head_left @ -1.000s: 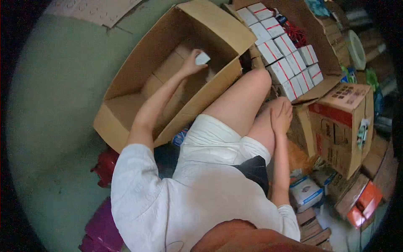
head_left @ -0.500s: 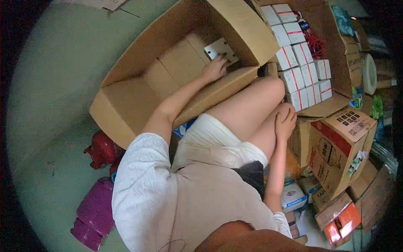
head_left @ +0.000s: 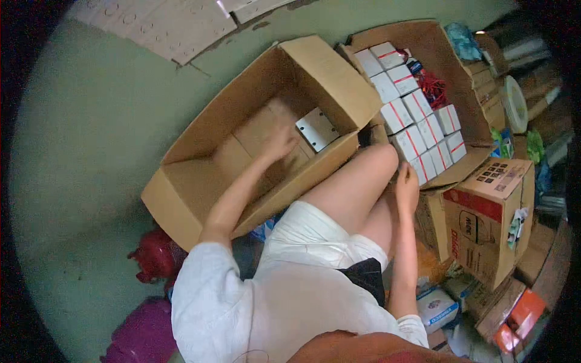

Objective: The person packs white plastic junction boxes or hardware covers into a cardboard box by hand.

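My left hand (head_left: 282,144) is over the inside of a large open cardboard box (head_left: 212,130), blurred by motion, its finger pose unclear. Just right of it, apart from it, a flat white plate or box with dark round holes (head_left: 318,129) lies at the right end inside that box. My right hand (head_left: 407,184) is at my knee, close to the rows of white boxes with red stripes (head_left: 417,106). Its fingers are curled together, and whatever they may hold is too small to make out.
Another open carton (head_left: 466,78) holds the striped boxes and red cords (head_left: 433,89). A printed carton (head_left: 484,224) stands at the right, near an orange box (head_left: 528,311). Red (head_left: 158,257) and purple objects (head_left: 142,333) sit at lower left; flattened cardboard (head_left: 163,30) lies at top left.
My left hand has come off the white plate and moved left across the box. My right hand, earlier spread on my knee, now has curled fingers. The whole view has shifted.
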